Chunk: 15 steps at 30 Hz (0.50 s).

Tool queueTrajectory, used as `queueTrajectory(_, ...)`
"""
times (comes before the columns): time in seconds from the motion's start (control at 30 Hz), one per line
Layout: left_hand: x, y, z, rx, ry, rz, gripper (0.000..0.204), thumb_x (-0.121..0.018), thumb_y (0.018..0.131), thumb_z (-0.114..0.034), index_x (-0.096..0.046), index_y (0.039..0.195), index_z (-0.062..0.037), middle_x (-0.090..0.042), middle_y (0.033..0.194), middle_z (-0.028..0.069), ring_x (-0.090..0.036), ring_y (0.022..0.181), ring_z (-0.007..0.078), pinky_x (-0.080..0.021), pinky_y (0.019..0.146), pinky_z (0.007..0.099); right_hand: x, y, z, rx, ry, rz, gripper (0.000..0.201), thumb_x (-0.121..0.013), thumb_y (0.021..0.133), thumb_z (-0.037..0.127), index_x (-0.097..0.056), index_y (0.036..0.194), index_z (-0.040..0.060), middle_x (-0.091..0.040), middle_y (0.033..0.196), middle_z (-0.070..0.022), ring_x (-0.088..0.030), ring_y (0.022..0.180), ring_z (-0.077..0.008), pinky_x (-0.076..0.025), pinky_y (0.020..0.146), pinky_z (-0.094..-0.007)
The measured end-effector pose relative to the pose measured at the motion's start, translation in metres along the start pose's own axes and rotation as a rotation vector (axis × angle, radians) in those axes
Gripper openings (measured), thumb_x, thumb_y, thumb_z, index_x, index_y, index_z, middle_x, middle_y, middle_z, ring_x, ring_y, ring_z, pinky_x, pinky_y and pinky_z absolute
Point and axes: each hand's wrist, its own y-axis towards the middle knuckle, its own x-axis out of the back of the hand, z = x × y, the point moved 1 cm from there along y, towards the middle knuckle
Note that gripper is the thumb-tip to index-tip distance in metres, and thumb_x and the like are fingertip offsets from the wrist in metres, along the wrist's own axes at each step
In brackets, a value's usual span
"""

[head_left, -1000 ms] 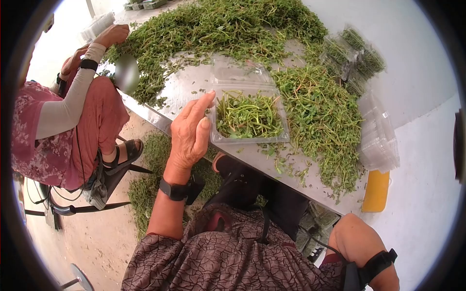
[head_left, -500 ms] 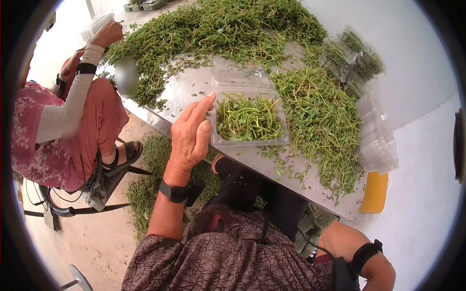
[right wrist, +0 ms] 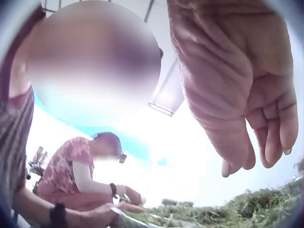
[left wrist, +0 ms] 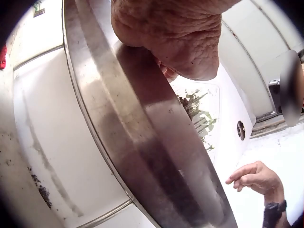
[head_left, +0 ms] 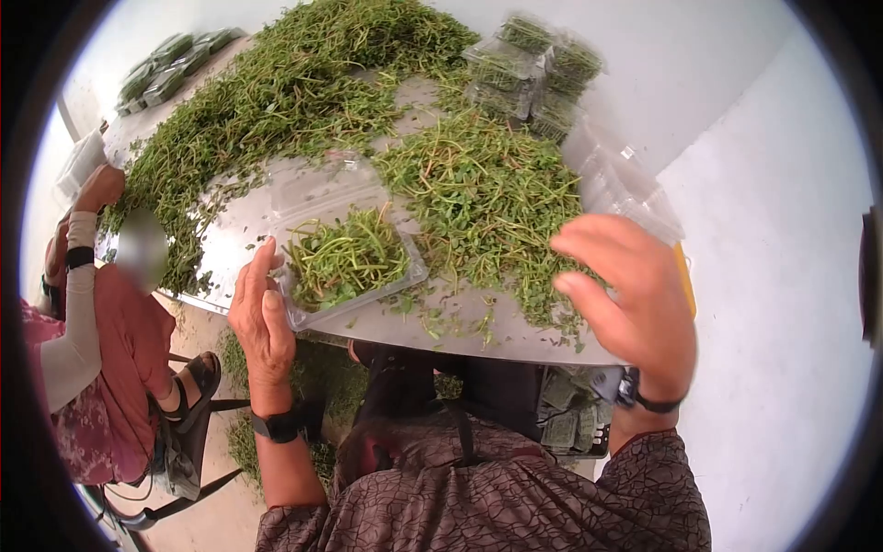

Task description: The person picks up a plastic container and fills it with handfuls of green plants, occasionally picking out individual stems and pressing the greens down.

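Fingers [head_left: 262,276] of the left hand [head_left: 260,322] lie straight and together against the near-left corner of the clear tray [head_left: 342,267], touching its wall without curling round it. Fingers [head_left: 589,253] of the right hand [head_left: 625,290] are loosely bent and spread, holding nothing, hovering above the herb heap [head_left: 487,198] to the right of the tray.

Change from half a second ago: the right hand, then down by the lap, is now raised over the table edge to the right of the tray. The left hand stays at the same corner of the tray. The view has swung, so the tray sits lower and further left in the head picture.

Surface: a bare metal table [head_left: 239,239]; the tray stands near its front edge. Loose green sprigs [head_left: 276,92] are banked behind and to the left of the tray. Filled packs [head_left: 529,60] are stacked far behind and to the right of it, empty clear trays [head_left: 625,189] just right of the heap. A second person [head_left: 101,368] in a pink top sits to the left of the tray, hand in the greens. A white wall stands beyond.

Tray: transparent hinged plastic, lid open flat behind it, partly filled with green stems and leaves
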Motion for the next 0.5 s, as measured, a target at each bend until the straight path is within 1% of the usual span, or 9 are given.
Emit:
queueTrajectory(0.03, 0.000, 0.000, 0.000, 0.003, 0.011, 0.000, 0.058, -0.034, 0.101, -0.045, -0.057, 0.133, -0.0012, -0.064, 0.101, 0.0131, -0.053, 0.071, 0.0179, -0.046, 0.066, 0.0316, -0.007, 0.006, -0.006, -0.004, -0.005, -0.003, 0.023, -0.072, 0.073, 0.010, -0.067, 0.093, -0.0008, -0.066, 0.094, -0.0197, -0.064, 0.086, -0.0357, -0.050, 0.068, -0.0396)
queueTrajectory(0.1, -0.001, -0.001, 0.002, -0.014, 0.014, -0.004, 0.058, -0.034, 0.101, -0.044, -0.057, 0.133, -0.0012, -0.064, 0.101, 0.0130, -0.053, 0.071, 0.0178, -0.045, 0.066, 0.0316, -0.021, 0.016, -0.018, -0.143, -0.077, 0.164, 0.016, -0.070, 0.075, 0.011, -0.067, 0.087, 0.0007, -0.064, 0.086, -0.0191, -0.062, 0.088, -0.0361, -0.049, 0.073, -0.0422)
queueTrajectory(0.13, -0.001, -0.001, 0.003, -0.027, 0.022, -0.010, 0.058, -0.033, 0.101, -0.044, -0.057, 0.133, -0.0012, -0.064, 0.100, 0.0130, -0.053, 0.071, 0.0177, -0.045, 0.065, 0.0316, -0.029, 0.018, -0.024, -0.146, -0.078, 0.159, 0.016, -0.070, 0.075, 0.011, -0.067, 0.087, 0.0007, -0.064, 0.086, -0.0191, -0.062, 0.088, -0.0361, -0.049, 0.073, -0.0422)
queueTrajectory(0.2, -0.001, 0.000, 0.003, -0.027, 0.024, -0.004, 0.058, -0.033, 0.102, -0.044, -0.057, 0.133, -0.0013, -0.064, 0.100, 0.0130, -0.052, 0.070, 0.0178, -0.045, 0.065, 0.0317, -0.047, 0.020, -0.035, -0.108, -0.332, 0.233, 0.018, -0.072, 0.074, 0.013, -0.066, 0.082, -0.0017, -0.064, 0.084, -0.0173, -0.061, 0.080, -0.0364, -0.049, 0.071, -0.0452)
queueTrajectory(0.23, -0.001, -0.001, 0.003, -0.021, 0.025, 0.002, 0.058, -0.033, 0.102, -0.044, -0.056, 0.133, -0.0013, -0.064, 0.100, 0.0129, -0.052, 0.070, 0.0179, -0.045, 0.065, 0.0317, -0.056, 0.021, -0.039, -0.110, -0.332, 0.234, 0.018, -0.072, 0.074, 0.013, -0.066, 0.082, -0.0017, -0.064, 0.084, -0.0173, -0.061, 0.080, -0.0364, -0.049, 0.071, -0.0452)
queueTrajectory(0.3, -0.001, -0.001, 0.002, -0.021, 0.029, 0.007, 0.058, -0.032, 0.102, -0.044, -0.056, 0.133, -0.0014, -0.064, 0.099, 0.0129, -0.052, 0.070, 0.0179, -0.045, 0.065, 0.0319, -0.070, 0.022, -0.049, -0.104, -0.428, 0.272, 0.017, -0.072, 0.073, 0.013, -0.062, 0.073, -0.0011, -0.061, 0.078, -0.0161, -0.061, 0.080, -0.0363, -0.049, 0.071, -0.0473)
queueTrajectory(0.43, 0.000, 0.000, 0.001, -0.024, 0.050, 0.010, 0.059, -0.031, 0.103, -0.045, -0.056, 0.133, -0.0014, -0.064, 0.099, 0.0129, -0.052, 0.069, 0.0179, -0.045, 0.064, 0.0321, -0.083, 0.025, -0.061, -0.089, -0.462, 0.267, 0.012, -0.069, 0.072, 0.009, -0.062, 0.070, -0.0004, -0.060, 0.075, -0.0172, -0.061, 0.079, -0.0370, -0.050, 0.070, -0.0459)
queueTrajectory(0.5, 0.000, -0.001, 0.001, -0.022, 0.041, 0.007, 0.059, -0.031, 0.103, -0.045, -0.056, 0.133, -0.0012, -0.064, 0.099, 0.0131, -0.052, 0.069, 0.0180, -0.045, 0.064, 0.0322, -0.081, 0.029, -0.064, -0.127, -0.507, 0.369, 0.009, -0.065, 0.071, 0.007, -0.061, 0.067, 0.0007, -0.059, 0.072, -0.0167, -0.061, 0.077, -0.0369, -0.050, 0.067, -0.0459)
